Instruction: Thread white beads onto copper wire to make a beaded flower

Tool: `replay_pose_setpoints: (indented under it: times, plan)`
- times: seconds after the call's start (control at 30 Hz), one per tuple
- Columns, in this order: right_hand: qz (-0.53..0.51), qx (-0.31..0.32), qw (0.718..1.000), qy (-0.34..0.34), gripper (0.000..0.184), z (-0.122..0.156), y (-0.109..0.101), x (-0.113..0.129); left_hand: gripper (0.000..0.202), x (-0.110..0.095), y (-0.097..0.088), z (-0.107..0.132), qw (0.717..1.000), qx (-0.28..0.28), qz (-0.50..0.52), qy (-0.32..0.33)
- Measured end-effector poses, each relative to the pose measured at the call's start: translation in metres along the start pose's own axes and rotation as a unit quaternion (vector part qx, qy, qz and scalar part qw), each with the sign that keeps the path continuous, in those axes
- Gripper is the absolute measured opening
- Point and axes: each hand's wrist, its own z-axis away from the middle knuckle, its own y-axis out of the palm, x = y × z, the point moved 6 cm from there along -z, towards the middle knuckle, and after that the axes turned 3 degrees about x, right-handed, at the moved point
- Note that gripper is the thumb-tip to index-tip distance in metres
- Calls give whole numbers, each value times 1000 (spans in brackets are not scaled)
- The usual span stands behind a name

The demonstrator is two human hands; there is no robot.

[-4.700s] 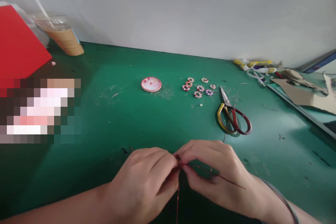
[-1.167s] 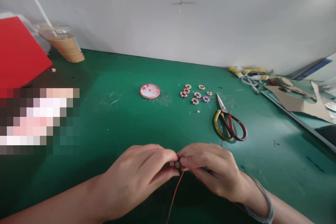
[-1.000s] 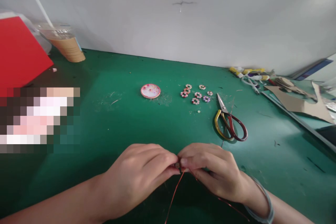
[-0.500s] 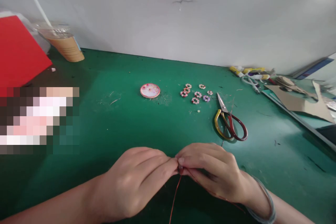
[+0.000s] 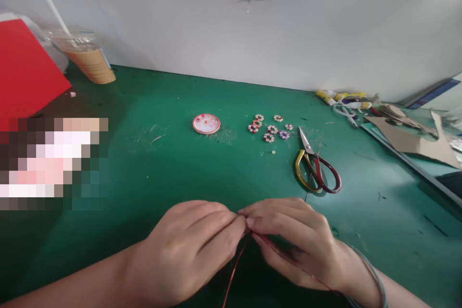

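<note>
My left hand [image 5: 202,248] and my right hand [image 5: 299,243] meet at the fingertips near the front of the green table. Both are closed in a pinch on a thin reddish cord [image 5: 234,272]. One length of it hangs down between the hands, and another runs back under my right palm. Whatever else sits between the fingertips is hidden. Beyond my right hand lie scissors [image 5: 317,171] with yellow and dark red handles. Several small beaded rings [image 5: 272,129] are grouped farther back, left of the blades. A round shallow dish [image 5: 206,131] holds small beads.
At the back left stands a plastic cup [image 5: 92,65] with a straw, beside a red sheet [image 5: 29,67]. Cut cardboard [image 5: 407,137], light-handled scissors [image 5: 346,114] and yellow-and-white tubes [image 5: 327,97] crowd the right side. A grey wall [image 5: 162,19] borders the table [image 5: 155,163].
My right hand has rolled slightly and its wrist has shifted right. The reddish piece seen between the fingertips is now mostly covered, and the hanging cord has swung left.
</note>
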Motion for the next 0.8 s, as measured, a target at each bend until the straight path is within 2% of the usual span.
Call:
replay_pose_setpoints:
  times: [0.17, 0.27, 0.33, 0.4, 0.47, 0.5, 0.53, 0.57, 0.6, 0.63, 0.67, 0.7, 0.73, 0.8]
  plan:
    - [62, -19, 998, 7, 23, -3, -7, 18, 37, -13, -10, -3, 998, 9, -33, 49]
    - [94, -10, 995, 11, 19, -4, -11, 25, 26, -19, -15, -1, 996, -13, -80, 44]
    - [92, 0, 996, 8, 16, -5, -12, 27, 22, -21, -15, 1, 993, -7, -110, 39]
    - [86, 3, 996, 3, 13, -5, -13, 28, 21, -24, -12, 3, 989, 10, -131, 61]
    - [86, -4, 996, -7, 11, -6, -13, 29, 18, -29, -10, 6, 986, -1, -140, 95]
    - [87, -9, 996, -13, 11, -6, -13, 30, 15, -27, -17, 7, 984, -61, -152, 67]
    - [89, -15, 996, -20, 10, -6, -13, 30, 13, -27, -18, 8, 982, -81, -161, 54]
    - [91, -20, 995, -26, 10, -6, -12, 31, 11, -30, -16, 8, 982, -75, -163, 66]
    - [91, -24, 995, -31, 9, -6, -11, 32, 14, -29, -13, 8, 981, -46, -179, 52]
    - [91, -26, 995, -33, 9, -5, -10, 32, 15, -32, -11, 9, 982, -36, -172, 72]
    - [90, -27, 995, -33, 9, -5, -8, 32, 14, -33, -12, 9, 981, -37, -181, 64]
    - [91, -28, 995, -33, 9, -4, -7, 32, 13, -32, -16, 10, 980, -69, -179, 48]
    - [91, -30, 995, -33, 10, -4, -7, 32, 13, -32, -14, 10, 981, -45, -183, 45]
    - [92, -32, 995, -33, 11, -2, -6, 32, 12, -36, -12, 12, 980, -35, -183, 68]
